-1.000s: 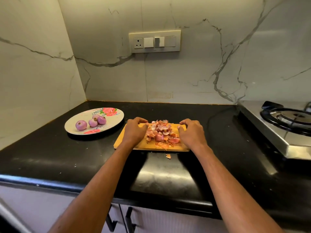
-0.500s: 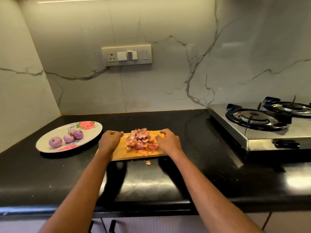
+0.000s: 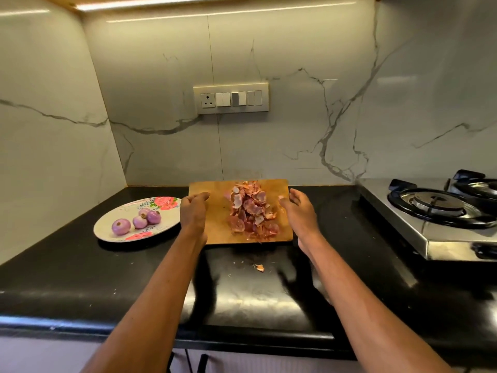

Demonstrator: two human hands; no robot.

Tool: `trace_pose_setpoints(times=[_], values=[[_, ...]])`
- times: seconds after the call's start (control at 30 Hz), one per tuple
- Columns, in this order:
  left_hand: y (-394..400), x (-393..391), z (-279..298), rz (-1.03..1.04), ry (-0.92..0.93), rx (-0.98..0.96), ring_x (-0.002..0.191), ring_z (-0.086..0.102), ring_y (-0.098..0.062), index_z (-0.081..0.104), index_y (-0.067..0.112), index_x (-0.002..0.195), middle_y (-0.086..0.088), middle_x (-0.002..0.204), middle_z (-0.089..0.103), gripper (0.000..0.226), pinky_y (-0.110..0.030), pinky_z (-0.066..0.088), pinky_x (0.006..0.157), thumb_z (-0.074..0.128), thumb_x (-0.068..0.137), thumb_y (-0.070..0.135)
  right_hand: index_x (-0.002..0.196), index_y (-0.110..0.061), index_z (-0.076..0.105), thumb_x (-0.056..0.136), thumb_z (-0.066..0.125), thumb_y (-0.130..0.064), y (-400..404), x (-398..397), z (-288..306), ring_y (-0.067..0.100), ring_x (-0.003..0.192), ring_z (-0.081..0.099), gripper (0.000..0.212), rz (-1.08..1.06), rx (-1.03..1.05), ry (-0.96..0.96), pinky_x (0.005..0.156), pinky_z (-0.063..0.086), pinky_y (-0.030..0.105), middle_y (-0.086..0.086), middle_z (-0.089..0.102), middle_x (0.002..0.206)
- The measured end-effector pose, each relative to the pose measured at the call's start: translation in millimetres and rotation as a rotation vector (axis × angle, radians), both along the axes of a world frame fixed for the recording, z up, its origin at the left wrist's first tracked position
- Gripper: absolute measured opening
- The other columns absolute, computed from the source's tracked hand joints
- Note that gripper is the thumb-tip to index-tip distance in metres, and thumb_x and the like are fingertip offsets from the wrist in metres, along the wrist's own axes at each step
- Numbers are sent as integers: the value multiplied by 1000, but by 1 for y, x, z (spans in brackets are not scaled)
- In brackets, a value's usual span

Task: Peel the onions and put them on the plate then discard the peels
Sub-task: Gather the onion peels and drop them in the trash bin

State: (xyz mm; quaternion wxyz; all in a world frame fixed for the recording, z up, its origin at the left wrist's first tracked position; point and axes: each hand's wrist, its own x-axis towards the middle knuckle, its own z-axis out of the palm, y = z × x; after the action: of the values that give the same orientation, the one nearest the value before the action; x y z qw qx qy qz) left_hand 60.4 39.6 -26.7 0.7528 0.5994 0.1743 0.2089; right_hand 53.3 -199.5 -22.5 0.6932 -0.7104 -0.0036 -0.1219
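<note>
Onion peels, light and loose, lay heaped on a tilted wooden cutting board between both hands' fingers, left hand and right hand gripping its side edges.

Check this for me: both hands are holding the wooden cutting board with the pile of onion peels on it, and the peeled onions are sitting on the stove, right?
Not quite. The peeled onions sit on the floral plate to the left, not on the stove, as the head view shows. The rest holds: the left hand and right hand hold the wooden cutting board by its sides, with the pile of onion peels on it.
</note>
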Motion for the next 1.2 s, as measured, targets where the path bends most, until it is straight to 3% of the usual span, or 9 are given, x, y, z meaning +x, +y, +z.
trace_pose_setpoints(times=[0.1, 0.23, 0.4, 0.5, 0.57, 0.73, 0.9, 1.1, 1.2], values=[[-11, -17, 10, -46, -110, -50, 112, 63, -23, 58, 7, 129, -11, 121, 67, 54, -33, 53, 89, 71, 83, 31, 144, -25, 50, 95, 64, -34, -6, 0, 4, 13, 128, 54, 52, -13, 63, -35, 111, 45, 41, -6, 56, 143], [-25, -25, 12, -95, -193, -95, 119, 58, -20, 50, 12, 134, -9, 127, 61, 41, -35, 47, 104, 63, 96, 20, 143, -27, 54, 97, 62, -33, -12, -3, 6, 12, 127, 55, 47, -38, 56, -80, 110, 46, 42, -9, 58, 139], [-32, -32, 9, -85, -210, -50, 122, 54, -22, 42, 11, 138, -10, 133, 56, 45, -39, 43, 110, 62, 98, 16, 143, -27, 55, 99, 59, -32, -18, -8, 6, 11, 131, 49, 44, -67, -35, -119, 114, 41, 41, -10, 55, 139], [-31, -35, 7, -67, -186, 20, 123, 54, -25, 41, 6, 139, -14, 136, 54, 45, -40, 44, 110, 60, 99, 15, 143, -26, 54, 100, 58, -32, -17, -9, 6, 7, 120, 50, 44, -64, -87, -131, 108, 44, 34, -5, 50, 143], [-32, -38, 7, -75, -173, 81, 123, 52, -22, 40, 7, 142, -11, 138, 53, 47, -35, 44, 106, 59, 100, 16, 145, -29, 52, 100, 57, -35, -16, -9, 6, 9, 116, 53, 46, -52, -123, -124, 106, 48, 38, -5, 52, 142], [-34, -38, 4, -129, -130, 224, 132, 48, -21, 40, 10, 150, -5, 144, 52, 52, -30, 39, 102, 54, 102, 23, 149, -36, 44, 100, 58, -36, -14, -13, 3, 18, 133, 52, 51, -16, -96, -69, 111, 45, 47, -5, 57, 143], [-39, -42, 21, -159, -189, 227, 125, 47, -14, 40, 15, 151, 1, 141, 52, 50, -30, 35, 102, 52, 103, 24, 154, -31, 37, 99, 59, -38, -15, -11, 14, 19, 147, 36, 60, -32, -66, -82, 122, 29, 49, -5, 46, 154], [-36, -46, 6, -180, -168, 207, 129, 48, -16, 36, 16, 153, -1, 148, 48, 52, -32, 39, 105, 51, 104, 23, 150, -35, 43, 99, 60, -39, -20, -16, 4, 15, 139, 46, 54, 25, -72, -81, 115, 40, 50, -4, 51, 151], [-36, -49, 2, -176, -197, 176, 128, 51, -16, 41, 19, 151, 1, 144, 54, 51, -40, 40, 113, 54, 102, 28, 148, -37, 46, 98, 60, -41, -21, -15, 3, 13, 139, 46, 51, 5, -49, -101, 115, 40, 50, -5, 51, 150]])
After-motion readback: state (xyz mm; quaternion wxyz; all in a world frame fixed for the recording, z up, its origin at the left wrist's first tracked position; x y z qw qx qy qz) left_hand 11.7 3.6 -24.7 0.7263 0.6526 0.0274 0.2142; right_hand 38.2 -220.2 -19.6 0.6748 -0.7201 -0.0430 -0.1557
